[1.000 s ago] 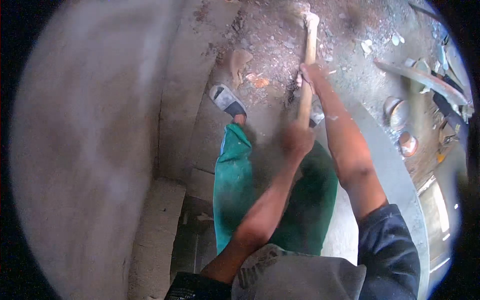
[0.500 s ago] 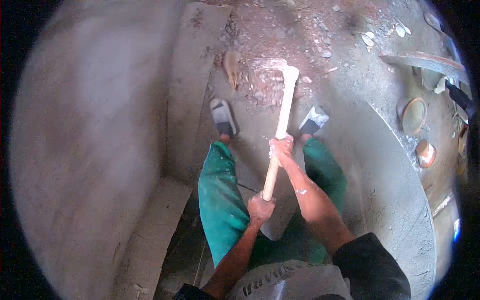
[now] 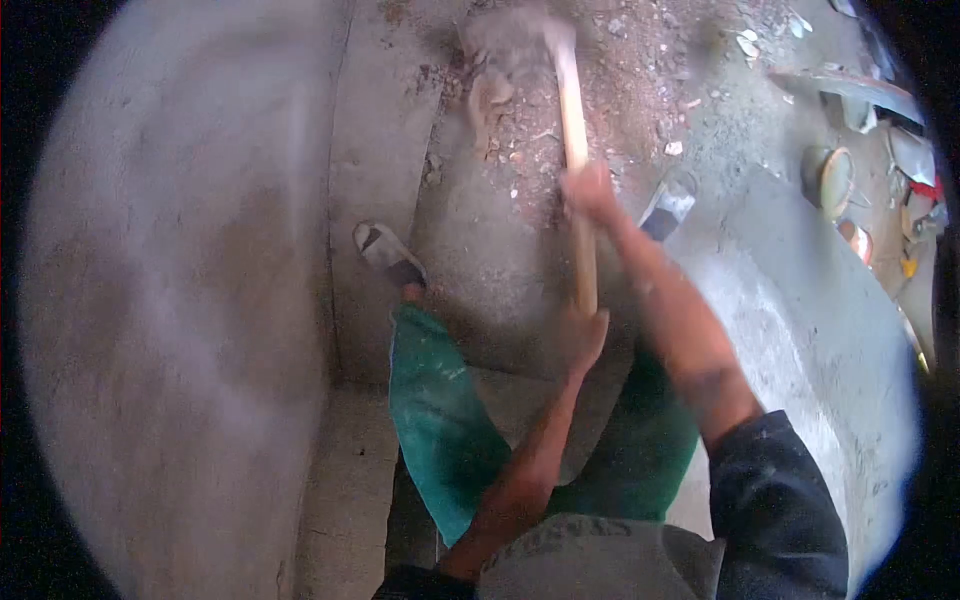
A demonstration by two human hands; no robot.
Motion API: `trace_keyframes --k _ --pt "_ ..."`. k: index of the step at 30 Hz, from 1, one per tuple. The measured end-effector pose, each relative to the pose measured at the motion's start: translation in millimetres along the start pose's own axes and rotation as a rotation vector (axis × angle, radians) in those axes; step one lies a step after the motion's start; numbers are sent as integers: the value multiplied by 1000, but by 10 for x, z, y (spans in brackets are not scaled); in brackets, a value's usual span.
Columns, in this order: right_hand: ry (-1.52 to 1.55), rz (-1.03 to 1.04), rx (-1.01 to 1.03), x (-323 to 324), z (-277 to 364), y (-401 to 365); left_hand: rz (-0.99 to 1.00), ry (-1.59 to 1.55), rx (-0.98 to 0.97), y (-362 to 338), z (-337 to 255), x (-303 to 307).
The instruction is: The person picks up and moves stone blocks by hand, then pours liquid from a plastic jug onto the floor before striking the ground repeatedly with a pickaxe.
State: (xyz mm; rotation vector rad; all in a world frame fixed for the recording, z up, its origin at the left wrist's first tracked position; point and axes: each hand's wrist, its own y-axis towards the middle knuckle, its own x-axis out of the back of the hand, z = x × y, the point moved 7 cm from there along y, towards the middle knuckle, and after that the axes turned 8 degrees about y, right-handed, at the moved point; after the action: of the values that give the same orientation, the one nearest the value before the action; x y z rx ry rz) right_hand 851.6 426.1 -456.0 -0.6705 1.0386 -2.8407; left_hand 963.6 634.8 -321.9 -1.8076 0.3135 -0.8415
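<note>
A hoe (image 3: pixel 573 115) with a pale wooden handle reaches out ahead of me, its wide blade blurred by motion over the rubble at the top of the view. My right hand (image 3: pixel 588 190) is wrapped round the middle of the handle. Closer to my body, my left hand (image 3: pixel 588 338) grips the handle's lower end. Broken bits and loose dirt (image 3: pixel 620 90) lie around and to the right of the blade. A tan piece (image 3: pixel 487 100) rests just below the blade.
A bare plastered wall (image 3: pixel 180 300) rises on the left. My shoes stand apart on the floor, the left (image 3: pixel 388 252) beside a concrete ledge. At right lie a round-rimmed bucket (image 3: pixel 836 183), a smaller pot (image 3: pixel 856 240) and a long board (image 3: pixel 850 88).
The hoe and both hands have moved forward, away from my body, with the blade now farther up the rubble. My left foot has shifted left and back. Both hands keep their grip.
</note>
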Motion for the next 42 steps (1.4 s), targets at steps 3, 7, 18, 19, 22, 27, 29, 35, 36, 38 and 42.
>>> trace_keyframes --k 3,7,18,19,22,27,29,35,36,38,42 --pt "547 -63 -467 -390 -986 -1381 134 -8 -57 -909 854 -149" --pt "327 -134 -167 -462 -1097 -2267 450 56 229 -1593 1782 -353" --pt "463 -254 -534 1857 -623 493 23 218 -326 566 -1822 -95" --pt "362 -233 -491 1818 -879 620 33 242 -343 557 -1695 -214" --pt "-128 -181 -110 1226 -1509 56 84 329 -296 130 -917 -366" --pt "223 52 -232 -424 -2139 -1691 28 434 -281 -619 1052 -72" --pt "1336 -4 -730 -1083 -2334 -2613 179 409 -99 -1032 1675 -60" --pt "1069 -255 -1030 -850 -1246 -3582 309 809 -152 -1865 2503 -171" --pt "1127 -303 -1050 -749 -1160 -3661 306 839 -93 -1917 2568 -178" --pt "903 -254 -826 -112 -955 -3084 120 595 -278 -1604 2260 -282" --pt "624 -269 -409 647 -2981 -1342 189 612 -205 -459 -59 -255"
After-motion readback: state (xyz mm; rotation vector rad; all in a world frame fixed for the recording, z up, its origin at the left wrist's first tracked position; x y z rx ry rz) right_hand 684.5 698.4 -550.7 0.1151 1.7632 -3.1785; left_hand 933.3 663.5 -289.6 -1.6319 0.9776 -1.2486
